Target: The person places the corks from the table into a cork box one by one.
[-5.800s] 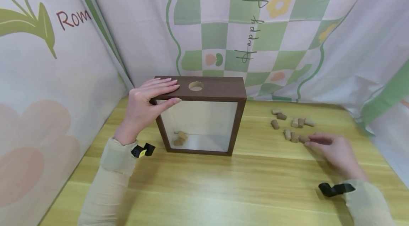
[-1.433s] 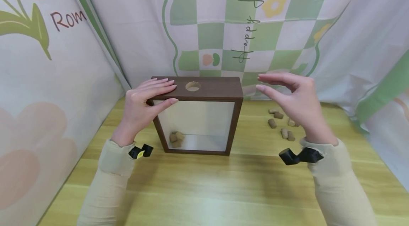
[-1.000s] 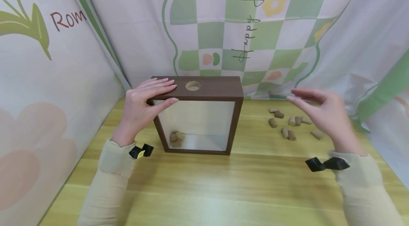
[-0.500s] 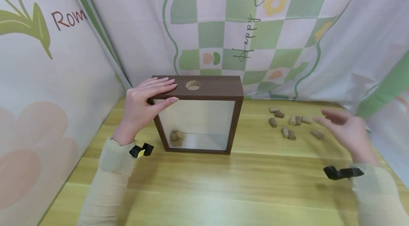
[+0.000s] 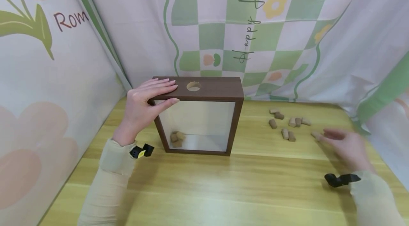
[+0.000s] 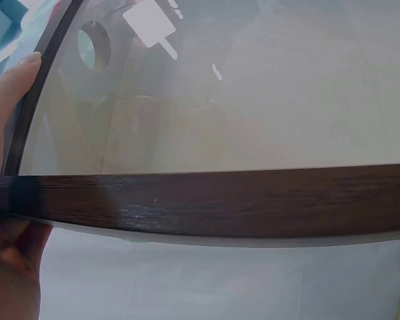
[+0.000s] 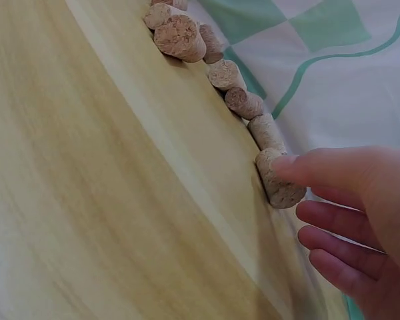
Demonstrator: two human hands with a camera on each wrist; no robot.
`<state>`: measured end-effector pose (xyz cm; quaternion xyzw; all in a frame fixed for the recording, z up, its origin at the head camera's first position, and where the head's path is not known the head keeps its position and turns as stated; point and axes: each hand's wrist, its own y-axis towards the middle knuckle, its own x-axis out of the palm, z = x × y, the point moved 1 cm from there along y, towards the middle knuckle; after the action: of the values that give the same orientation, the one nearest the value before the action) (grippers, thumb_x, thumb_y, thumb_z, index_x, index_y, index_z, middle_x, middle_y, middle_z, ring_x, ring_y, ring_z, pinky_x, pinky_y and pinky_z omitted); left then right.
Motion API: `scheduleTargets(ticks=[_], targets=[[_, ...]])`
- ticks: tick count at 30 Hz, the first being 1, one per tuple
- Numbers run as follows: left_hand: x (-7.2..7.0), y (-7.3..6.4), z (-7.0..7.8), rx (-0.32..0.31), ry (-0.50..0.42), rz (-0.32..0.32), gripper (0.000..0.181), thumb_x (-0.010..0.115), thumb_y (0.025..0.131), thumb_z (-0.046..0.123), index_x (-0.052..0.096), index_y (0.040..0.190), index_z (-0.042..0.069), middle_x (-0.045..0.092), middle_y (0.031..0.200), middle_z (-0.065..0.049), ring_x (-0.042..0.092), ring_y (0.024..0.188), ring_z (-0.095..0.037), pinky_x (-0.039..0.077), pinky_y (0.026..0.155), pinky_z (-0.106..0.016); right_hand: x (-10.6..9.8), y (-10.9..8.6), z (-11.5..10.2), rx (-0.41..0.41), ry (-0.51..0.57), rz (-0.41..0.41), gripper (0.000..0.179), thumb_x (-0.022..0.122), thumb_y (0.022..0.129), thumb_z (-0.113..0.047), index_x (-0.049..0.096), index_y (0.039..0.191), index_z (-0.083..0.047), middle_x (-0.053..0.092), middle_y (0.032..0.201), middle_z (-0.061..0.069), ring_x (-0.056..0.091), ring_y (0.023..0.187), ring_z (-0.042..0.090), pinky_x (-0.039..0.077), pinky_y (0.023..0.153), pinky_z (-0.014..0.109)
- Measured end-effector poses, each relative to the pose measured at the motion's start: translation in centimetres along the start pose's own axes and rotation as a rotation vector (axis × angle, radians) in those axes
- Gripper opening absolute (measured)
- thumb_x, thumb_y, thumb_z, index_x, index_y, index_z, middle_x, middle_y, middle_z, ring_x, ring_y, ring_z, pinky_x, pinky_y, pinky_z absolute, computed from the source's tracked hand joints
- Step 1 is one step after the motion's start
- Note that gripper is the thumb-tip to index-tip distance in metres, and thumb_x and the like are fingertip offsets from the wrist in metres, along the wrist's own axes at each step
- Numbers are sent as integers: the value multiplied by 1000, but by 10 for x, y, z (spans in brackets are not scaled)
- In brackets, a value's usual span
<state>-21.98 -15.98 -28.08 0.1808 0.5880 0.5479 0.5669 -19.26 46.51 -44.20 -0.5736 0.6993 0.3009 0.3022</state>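
Right fingers (image 7: 339, 225) lowered, at grainy cylindrical cork (image 7: 279, 185)

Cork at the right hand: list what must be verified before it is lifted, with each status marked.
1. Left hand on the box: ok, resting at the top's left end.
2. Box upright on the table: ok.
3. Hole in the top uncovered: ok, the left fingers lie beside it.
4. Nearest cork apart from the other corks: ok, the head view shows a gap.
5. Right hand firmly gripping that cork: cannot tell; the thumb overlaps it, but the full hold is hidden.
6. Cork at the hole: not ok, it is over to the right of the box.
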Motion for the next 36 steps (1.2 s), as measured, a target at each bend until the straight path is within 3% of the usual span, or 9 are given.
scheduleTargets(ticks=[2,6,15,19,23,28,31,33,36], targets=[[0,0,0,0,1,2,44,76,92,45,79,115,8,72,121,-1,67,116,-21,43,111,-41,1,-1,3,-3,-3,16,72,72,91,-55,61,137,-1,63,131,25,57,103,13,41,72,19],[0,0,1,-1,-2,5,48,73,93,50,79,115,8,73,120,-2,67,116,-21,43,110,-41,3,0,6,-2,-5,43,71,76,88,-55,65,133,-2,67,125,21,50,90,-9,41,70,15],[1,0,2,-8,-11,7,39,90,78,10,79,115,7,73,119,-3,67,116,-23,43,110,-41,6,2,14,20,-11,49,64,76,89,-54,69,127,-4,70,118,20,50,93,-3,39,76,24],[1,0,2,-6,-13,23,41,91,74,4,80,113,6,74,117,-4,68,113,-25,44,109,-42,7,3,16,13,-24,67,60,76,89,-53,71,125,-5,71,117,19,51,95,0,39,77,25],[1,0,2,-2,-8,19,39,90,77,10,79,114,6,73,118,-3,68,114,-23,44,109,-41,6,3,16,17,-28,81,61,76,89,-54,71,125,-4,72,116,18,55,98,10,39,76,22],[1,0,1,3,-2,19,41,80,89,40,79,114,7,73,119,-2,67,115,-21,44,109,-41,3,3,11,43,12,69,66,74,89,-57,67,130,-5,71,118,15,55,99,14,42,74,28],[1,0,1,3,-1,24,49,72,92,51,80,114,7,73,119,-2,67,115,-22,44,110,-41,0,2,3,57,48,60,68,72,90,-58,65,132,-6,72,113,-1,53,101,13,46,83,45],[1,0,1,5,1,24,50,71,93,52,80,114,7,73,119,-3,67,115,-22,44,110,-41,-3,2,-4,53,40,67,67,71,90,-60,66,132,-8,70,106,-15,52,101,9,44,84,47],[1,0,1,5,-2,22,50,71,93,52,80,114,7,73,119,-3,67,115,-22,44,110,-41,-7,2,-18,28,30,70,64,70,91,-58,67,132,-9,69,106,-19,51,99,5,44,82,44]])
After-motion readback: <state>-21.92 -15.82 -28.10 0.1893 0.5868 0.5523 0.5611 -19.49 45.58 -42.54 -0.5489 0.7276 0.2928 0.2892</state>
